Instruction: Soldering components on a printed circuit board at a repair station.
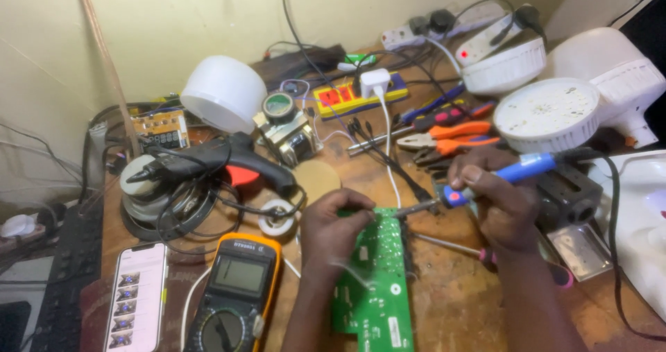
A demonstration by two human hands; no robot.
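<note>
Green circuit board (374, 282) lies flat on the wooden bench (451, 310), and everything else sits around it. Up and right of the board stands a round white lamp housing (548, 113), open side up, dotted with small parts. Left of the board lie a yellow-cased meter (236, 289) and, beyond it, a phone (135, 296). Above the board rests a yellow power strip (350, 94) with red switches. The left hand (333, 227) pinches the board's top edge; the right hand (496, 196) is closed around a blue-handled soldering iron (485, 182), tip at that edge.
</note>
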